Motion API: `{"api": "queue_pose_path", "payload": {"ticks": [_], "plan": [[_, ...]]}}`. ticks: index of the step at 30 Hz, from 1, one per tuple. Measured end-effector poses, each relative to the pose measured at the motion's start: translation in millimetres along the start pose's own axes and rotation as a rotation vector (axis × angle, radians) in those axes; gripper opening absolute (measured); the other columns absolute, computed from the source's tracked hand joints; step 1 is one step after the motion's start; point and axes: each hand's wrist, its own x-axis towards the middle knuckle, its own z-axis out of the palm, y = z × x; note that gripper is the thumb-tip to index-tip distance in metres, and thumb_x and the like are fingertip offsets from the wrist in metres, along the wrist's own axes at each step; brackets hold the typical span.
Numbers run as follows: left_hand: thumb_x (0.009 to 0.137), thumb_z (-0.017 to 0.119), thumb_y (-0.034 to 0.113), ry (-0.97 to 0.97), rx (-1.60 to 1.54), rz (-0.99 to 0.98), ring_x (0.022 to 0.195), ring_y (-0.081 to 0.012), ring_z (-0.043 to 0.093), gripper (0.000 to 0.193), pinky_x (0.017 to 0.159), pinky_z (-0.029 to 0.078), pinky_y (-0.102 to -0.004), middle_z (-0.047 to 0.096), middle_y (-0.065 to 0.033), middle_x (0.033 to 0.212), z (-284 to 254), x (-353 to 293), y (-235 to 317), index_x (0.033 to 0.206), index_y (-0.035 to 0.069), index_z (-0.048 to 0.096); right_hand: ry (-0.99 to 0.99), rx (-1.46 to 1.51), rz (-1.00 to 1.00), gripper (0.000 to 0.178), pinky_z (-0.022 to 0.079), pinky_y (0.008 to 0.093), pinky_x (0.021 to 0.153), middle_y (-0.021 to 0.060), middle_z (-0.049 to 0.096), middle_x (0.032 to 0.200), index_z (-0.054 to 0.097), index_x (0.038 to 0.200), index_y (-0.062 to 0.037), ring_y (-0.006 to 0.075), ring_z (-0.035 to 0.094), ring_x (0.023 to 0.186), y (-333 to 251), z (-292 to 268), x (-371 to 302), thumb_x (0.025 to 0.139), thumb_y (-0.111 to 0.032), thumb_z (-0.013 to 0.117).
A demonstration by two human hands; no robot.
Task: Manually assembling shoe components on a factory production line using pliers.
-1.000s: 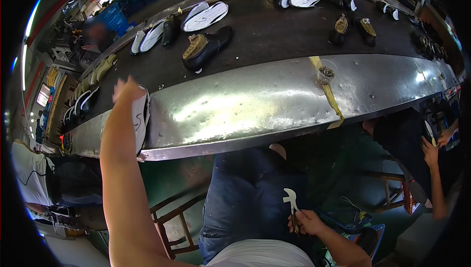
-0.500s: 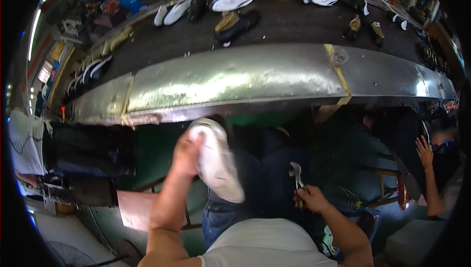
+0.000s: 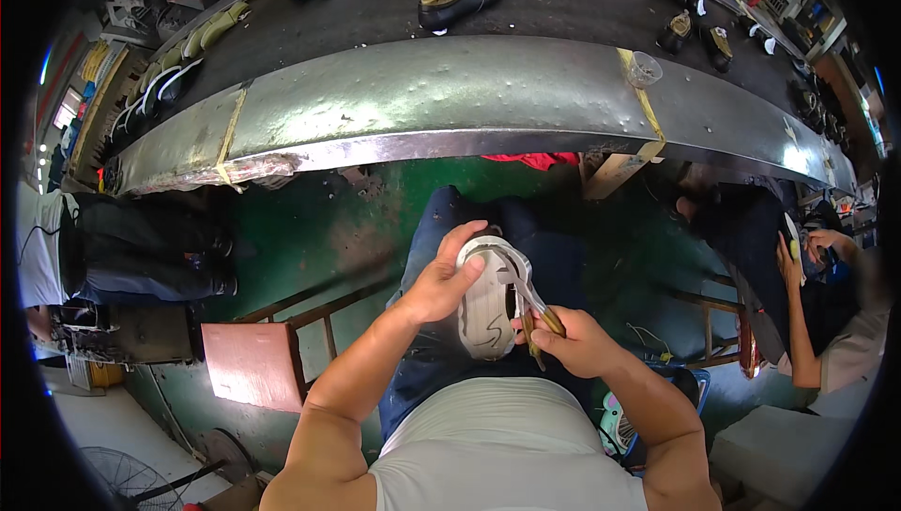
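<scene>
Over my lap, my left hand point(image 3: 445, 278) grips the upper end of a shoe point(image 3: 484, 321), with the thumb pressed on its sole. The pale grey sole faces up and bears a dark drawn mark; a lighter rim curves round the upper end. In my right hand point(image 3: 574, 340) is a pair of metal pincers point(image 3: 527, 293) with yellowish handles. Their head lies against the shoe's right edge near the upper end. Whether the jaws bite on anything there is too small to tell.
Ahead runs a dark conveyor belt point(image 3: 319, 51) with a metal edge point(image 3: 394, 103), carrying several shoes point(image 3: 460, 0). A clear cup point(image 3: 645, 69) stands on that edge. People sit or stand on both sides. A stool point(image 3: 251, 361) is at left, a floor fan point(image 3: 127, 473) lower left.
The shoe has moved right to the middle of my lap in my left hand. My right hand has brought the pincers left and up against it. The view has tilted downward.
</scene>
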Motion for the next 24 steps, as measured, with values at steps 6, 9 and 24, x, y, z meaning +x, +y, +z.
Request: {"api": "queue_pose_path", "payload": {"ticks": [6, 9, 24], "plan": [[0.104, 0.050, 0.030, 0.078, 0.155, 0.051, 0.141, -0.0323, 0.035, 0.050, 0.116, 0.028, -0.0400, 0.035, -0.0201, 0.150, 4, 1, 1, 0.148, 0.009, 0.038, -0.105, 0.187, 0.209, 0.030, 0.052, 0.0343, 0.087, 0.0113, 0.064, 0.116, 0.058, 0.124, 0.0020, 0.0181, 0.064, 0.106, -33, -16, 17, 0.101, -0.017, 0.053], [0.103, 0.052, 0.028, 0.132, 0.191, 0.014, 0.137, -0.0321, 0.040, 0.048, 0.114, 0.032, -0.0383, 0.041, -0.0210, 0.146, 2, 6, -4, 0.146, 0.008, 0.041, -0.100, 0.322, 0.412, 0.024, 0.055, 0.0305, 0.073, 0.0088, 0.065, 0.098, 0.060, 0.111, 0.0003, 0.0158, 0.065, 0.088, -53, -18, 33, 0.103, -0.021, 0.053], [0.096, 0.057, 0.004, 0.435, 0.459, 0.246, 0.141, -0.0375, 0.040, 0.034, 0.116, 0.029, -0.0465, 0.052, -0.0175, 0.142, -5, 18, -19, 0.129, 0.008, 0.061, 0.189, -0.639, -0.193, 0.027, 0.051, 0.0351, 0.072, 0.0145, 0.066, 0.091, 0.062, 0.112, 0.0000, 0.0244, 0.065, 0.077, -2, -33, 58, 0.093, -0.018, 0.065]]}}
